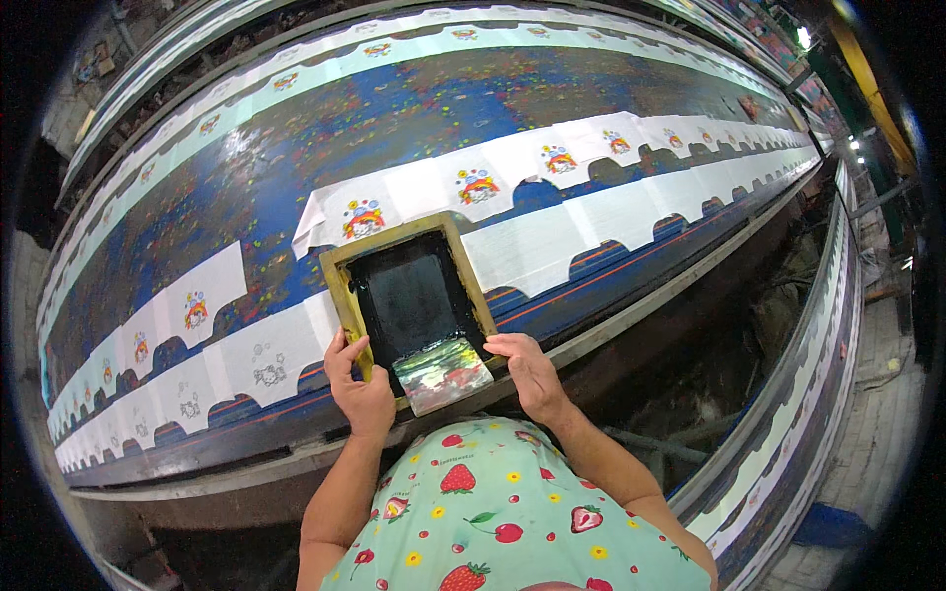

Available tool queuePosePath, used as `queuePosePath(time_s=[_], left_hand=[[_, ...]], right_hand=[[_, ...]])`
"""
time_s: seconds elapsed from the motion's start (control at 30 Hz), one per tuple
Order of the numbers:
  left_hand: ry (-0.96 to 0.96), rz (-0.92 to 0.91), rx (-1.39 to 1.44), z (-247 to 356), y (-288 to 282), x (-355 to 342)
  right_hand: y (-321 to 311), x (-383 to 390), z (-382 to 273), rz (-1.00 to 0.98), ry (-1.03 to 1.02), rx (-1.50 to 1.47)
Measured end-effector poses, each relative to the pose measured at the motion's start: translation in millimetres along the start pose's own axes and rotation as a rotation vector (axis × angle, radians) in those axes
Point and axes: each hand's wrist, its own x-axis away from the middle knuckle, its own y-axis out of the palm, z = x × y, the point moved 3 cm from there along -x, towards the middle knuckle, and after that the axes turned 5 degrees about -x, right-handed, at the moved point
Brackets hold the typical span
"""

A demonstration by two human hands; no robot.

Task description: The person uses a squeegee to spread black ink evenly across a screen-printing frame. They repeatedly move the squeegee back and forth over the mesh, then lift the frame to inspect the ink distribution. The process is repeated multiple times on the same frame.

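A wooden screen printing frame (452,258) with a dark, ink-smeared mesh is tilted in front of me, over the near edge of the long table. Wrapped round its left side near the bottom are the fingers of my left hand (361,389). My right hand (530,376) grips the lower right side with its fingertips; its thumb is partly hidden. A shiny, wet-looking silvery flat piece (442,375) lies at the frame's lower end, sticking out past it towards me. White cloth pieces (532,246) lie beneath and beyond the frame.
The long table (414,108) has a blue, paint-speckled top. Cloth pieces with colourful cartoon prints (478,185) lie in rows; some at the left carry black outline prints (269,370). A rail (631,330) runs along the near edge. Another table (788,443) stands at right.
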Motion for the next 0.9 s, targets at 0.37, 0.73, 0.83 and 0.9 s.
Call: queuePosePath(time_s=[0.37, 0.73, 0.83, 0.9], left_hand=[[0.126, 0.037, 0.018, 79, 165, 27], [0.022, 0.027, 0.01, 88, 223, 42], [0.01, 0.009, 0.043, 84, 224, 40], [0.001, -0.004, 0.038, 82, 224, 39]], right_hand=[[-158, -4, 48, 0.086, 0.026, 0.215], [-203, -19, 24, -0.256, -0.347, 0.434], [-190, -25, 21, -0.358, -0.383, 0.523], [-181, -31, 21, -0.385, -0.414, 0.574]])
